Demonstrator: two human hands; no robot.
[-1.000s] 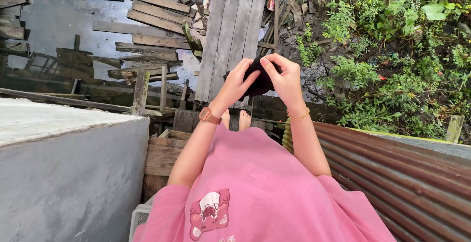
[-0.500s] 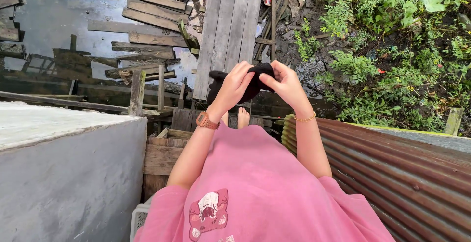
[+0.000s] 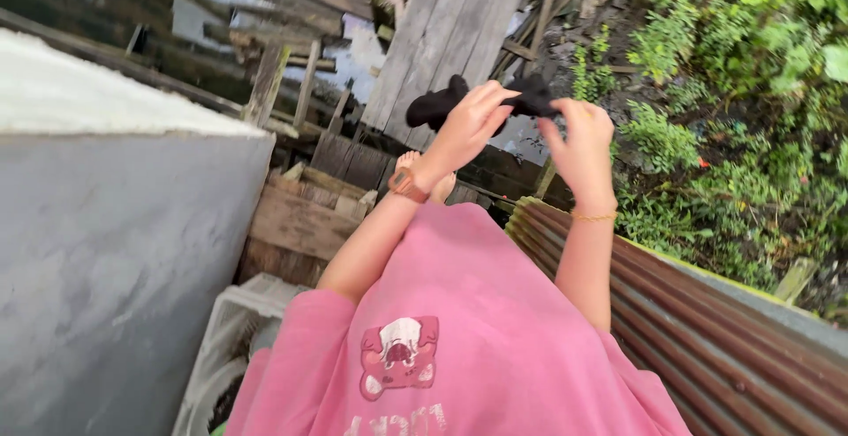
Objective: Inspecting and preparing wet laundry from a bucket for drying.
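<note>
Hands stretching a small black fabric piece (image 3: 481,105) above a weathered grey wooden plank walkway (image 3: 442,34).

Seen from above, a person in a pink shirt holds the black fabric out in front of the chest. The left hand (image 3: 468,127), with a brown wristwatch (image 3: 406,185) on its wrist, is closed on the middle of the fabric, whose left end sticks out past the fingers. The right hand (image 3: 579,140), with a thin gold bracelet (image 3: 592,217), pinches the fabric's right end. Below the fabric, a bare foot (image 3: 424,175) rests on boards. Left of the fabric stands a grey concrete wall (image 3: 115,250); right of it lie rusty corrugated metal sheeting (image 3: 707,330) and green plants (image 3: 733,109).
</note>
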